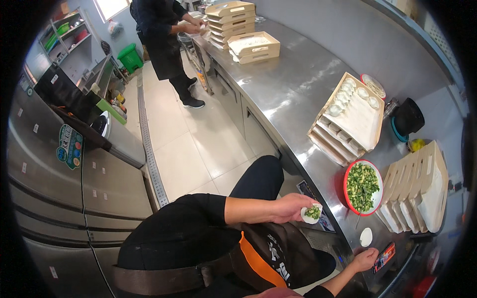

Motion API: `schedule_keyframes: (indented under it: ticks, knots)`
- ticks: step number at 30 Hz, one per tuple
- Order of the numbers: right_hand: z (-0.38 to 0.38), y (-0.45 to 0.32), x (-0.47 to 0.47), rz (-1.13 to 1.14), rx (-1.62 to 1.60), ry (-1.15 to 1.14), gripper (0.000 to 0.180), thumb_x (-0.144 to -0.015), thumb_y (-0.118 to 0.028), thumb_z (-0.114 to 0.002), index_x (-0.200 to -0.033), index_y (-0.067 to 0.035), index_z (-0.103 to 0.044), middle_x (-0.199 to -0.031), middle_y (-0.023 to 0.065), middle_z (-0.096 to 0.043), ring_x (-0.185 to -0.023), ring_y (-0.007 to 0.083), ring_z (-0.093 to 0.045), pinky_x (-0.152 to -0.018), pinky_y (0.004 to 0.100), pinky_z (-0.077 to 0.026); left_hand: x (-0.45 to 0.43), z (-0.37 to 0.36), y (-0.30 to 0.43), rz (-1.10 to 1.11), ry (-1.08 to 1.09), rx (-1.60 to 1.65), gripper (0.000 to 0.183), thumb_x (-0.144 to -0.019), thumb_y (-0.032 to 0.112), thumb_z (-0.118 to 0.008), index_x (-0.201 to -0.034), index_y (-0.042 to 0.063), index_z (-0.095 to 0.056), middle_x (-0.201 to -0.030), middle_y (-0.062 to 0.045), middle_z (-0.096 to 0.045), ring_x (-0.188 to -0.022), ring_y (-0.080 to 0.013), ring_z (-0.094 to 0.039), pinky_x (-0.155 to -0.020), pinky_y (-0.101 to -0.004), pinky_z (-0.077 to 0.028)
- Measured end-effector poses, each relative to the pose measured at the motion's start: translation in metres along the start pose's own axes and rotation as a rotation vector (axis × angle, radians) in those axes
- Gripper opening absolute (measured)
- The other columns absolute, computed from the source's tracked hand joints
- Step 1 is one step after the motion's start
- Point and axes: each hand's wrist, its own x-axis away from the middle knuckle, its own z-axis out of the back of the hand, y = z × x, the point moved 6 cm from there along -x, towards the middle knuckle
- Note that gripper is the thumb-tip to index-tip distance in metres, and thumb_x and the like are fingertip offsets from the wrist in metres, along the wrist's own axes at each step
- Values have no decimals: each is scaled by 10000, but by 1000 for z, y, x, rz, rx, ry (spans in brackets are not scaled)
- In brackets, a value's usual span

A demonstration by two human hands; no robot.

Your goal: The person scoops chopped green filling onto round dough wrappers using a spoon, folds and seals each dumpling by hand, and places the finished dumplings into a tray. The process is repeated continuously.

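My left hand point(294, 208) holds a round dough wrapper point(310, 219) with chopped green filling point(313, 212) on it, just off the counter's edge. My right hand point(366, 259) is at the counter, its fingers curled together beside a phone point(384, 257) with a lit screen; nothing shows in it. A flat dough wrapper point(366, 237) lies on the steel just beyond this hand. Farther along sits a red bowl point(344, 193) with a white inside, full of chopped green and yellow filling point(360, 186); a metal utensil rests in it.
Stacked wooden trays point(380, 130) on the steel counter point(275, 85) carry dumplings point(341, 98). More cloth-lined trays point(432, 186) stand behind the bowl, near a black container point(409, 116). A person in dark clothes point(160, 41) works by tray stacks point(230, 22) at the far end.
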Motion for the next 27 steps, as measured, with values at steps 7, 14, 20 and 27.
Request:
schedule_keyframes:
  ticks: [7,14,20,27]
  knots:
    - [11,-38,3,-94,372,-153,111,-888,-206,-602,-876,-127,-679,-902,154,-709,-835,423,-679,-696,518,-535,-18,-4,7,47,22,-107,426,-1026,186,-531,-1391,-32,-554,-1332,-176,-647,-1197,-275,-656,-1065,-408,-514]
    - [15,-43,-3,77,-112,170,116,-854,-127,-555,-762,-73,-600,-759,186,-626,-704,432,-630,-626,538,-515,-30,-8,37,-33,-39,-224,520,-1032,192,-517,-1457,-95,-430,-1452,-222,-548,-1361,-321,-531,-1190,-444,-394]
    - [23,-37,3,-3,-9,107,119,-850,-150,-592,-773,-68,-630,-792,135,-662,-746,376,-667,-673,491,-540,-63,-18,56,12,-35,-219,472,-1063,65,-417,-1481,-141,-346,-1491,-282,-484,-1392,-366,-498,-1187,-457,-424]
    - [22,-40,3,-44,-12,80,147,-843,-161,-598,-749,-56,-641,-801,155,-675,-750,379,-684,-688,490,-555,-94,-48,82,-12,-131,-212,461,-1062,45,-404,-1473,-157,-355,-1497,-290,-472,-1385,-349,-502,-1205,-469,-407]
